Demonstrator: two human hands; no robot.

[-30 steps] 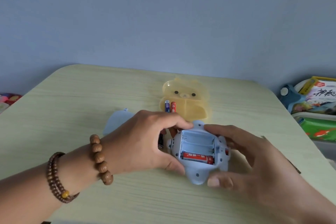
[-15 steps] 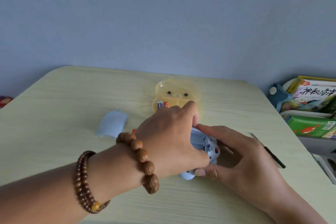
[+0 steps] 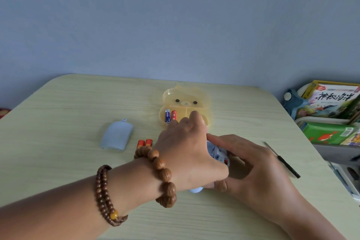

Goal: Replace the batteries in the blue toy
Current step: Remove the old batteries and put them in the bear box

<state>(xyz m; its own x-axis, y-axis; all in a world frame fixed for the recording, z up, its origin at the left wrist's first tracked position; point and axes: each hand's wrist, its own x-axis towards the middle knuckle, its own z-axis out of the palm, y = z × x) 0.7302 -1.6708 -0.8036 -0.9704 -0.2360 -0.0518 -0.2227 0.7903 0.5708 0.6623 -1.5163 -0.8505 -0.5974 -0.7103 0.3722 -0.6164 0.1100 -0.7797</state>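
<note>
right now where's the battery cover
In the head view the battery cover lies flat on the table, left of the two loose red batteries.

- The left hand (image 3: 187,154), which a second ago curled at the toy's 9 o'clock edge, now lies across the blue toy (image 3: 218,153), fingers reaching toward 12 o'clock over the near rim of the yellow bear-shaped case (image 3: 187,107).
- The toy's open battery bay and the red battery in it, plain a second ago, are now hidden under that hand.
- Two red batteries (image 3: 144,143) on the table, at the wrist's 10 o'clock, are now uncovered.
</note>
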